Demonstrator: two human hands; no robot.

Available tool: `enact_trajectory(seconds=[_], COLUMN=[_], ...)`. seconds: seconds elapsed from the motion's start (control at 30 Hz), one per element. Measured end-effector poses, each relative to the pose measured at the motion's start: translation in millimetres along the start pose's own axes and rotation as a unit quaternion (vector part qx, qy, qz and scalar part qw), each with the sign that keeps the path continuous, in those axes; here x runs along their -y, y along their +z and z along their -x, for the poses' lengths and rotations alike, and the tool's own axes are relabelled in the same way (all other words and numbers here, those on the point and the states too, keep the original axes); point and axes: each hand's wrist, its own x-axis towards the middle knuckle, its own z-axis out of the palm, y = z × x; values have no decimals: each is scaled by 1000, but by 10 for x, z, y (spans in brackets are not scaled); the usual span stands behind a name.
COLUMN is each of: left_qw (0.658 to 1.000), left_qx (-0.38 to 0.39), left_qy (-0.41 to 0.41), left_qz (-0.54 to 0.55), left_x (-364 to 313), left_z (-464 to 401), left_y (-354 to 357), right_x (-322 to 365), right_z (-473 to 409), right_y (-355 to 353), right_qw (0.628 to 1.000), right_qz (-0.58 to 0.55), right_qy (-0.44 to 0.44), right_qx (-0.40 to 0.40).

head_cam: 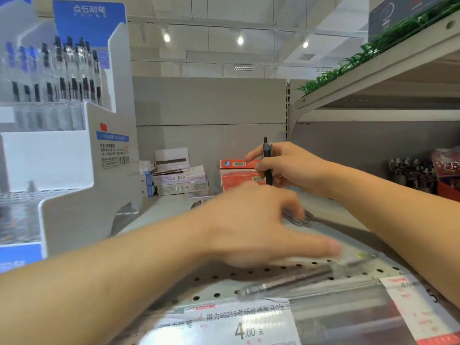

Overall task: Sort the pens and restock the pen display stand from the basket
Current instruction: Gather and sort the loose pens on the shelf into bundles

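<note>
Pens: 1 dark pen (267, 162) upright, pinched in right hand (288, 168) above shelf (249, 277). Left hand (251, 227) blurred, fingers spread flat over shelf, holding nothing. Clear pen (286, 282) lying on perforated shelf edge, near price label (234, 322). Pen display stand (74, 135) at left, rows of pens (54, 70) upright. Boxes (179, 178) stacked behind.

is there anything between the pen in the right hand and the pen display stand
Partly. The right hand holds a dark pen upright above the shelf. The pen display stand sits to the left, and the left hand reaches across lower down, so a high path looks open.
</note>
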Motion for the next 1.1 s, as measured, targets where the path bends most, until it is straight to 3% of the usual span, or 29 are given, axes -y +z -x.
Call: enact_trajectory(seconds=[0.1, 0.17, 0.27, 0.37, 0.5, 0.57, 0.73, 0.87, 0.97, 1.1], left_qw=[992, 987, 990, 991, 950, 928, 931, 936, 952, 967], left_qx=[-46, -55, -8, -1, -166, -226, -214, -189, -180, -193], left_qy=[74, 127, 138, 86, -19, -61, -153, -156, -139, -162], left_qz=[-89, -78, -16, 103, 264, 291, 253, 253, 205, 30], left_x=[-285, -352, -347, -251, 22, 188, 420, 434, 432, 441], left_z=[45, 55, 69, 19, -142, -181, -243, -315, -319, -268], left_y=[202, 203, 130, 54, -147, -231, -194, -100, -81, -146], right_x=[2, -7, -19, 3, 21, 26, 55, 59, 49, 62], right_z=[-5, -1, 5, 8, 20, 26, 68, 95, 91, 73], right_y=[18, 5, -5, -5, -37, -47, -74, -44, 19, 67], right_qw=[1000, 1000, 1000, 1000, 998, 997, 980, 964, 980, 988], right_qz=[0, 5, 8, 10, -29, -60, -153, -175, -101, -100], right_qy=[0, -1, 1, -6, -48, -43, -8, -11, -25, -19], right_qx=[-6, -8, -5, -9, 7, 23, 125, 199, 172, 115])
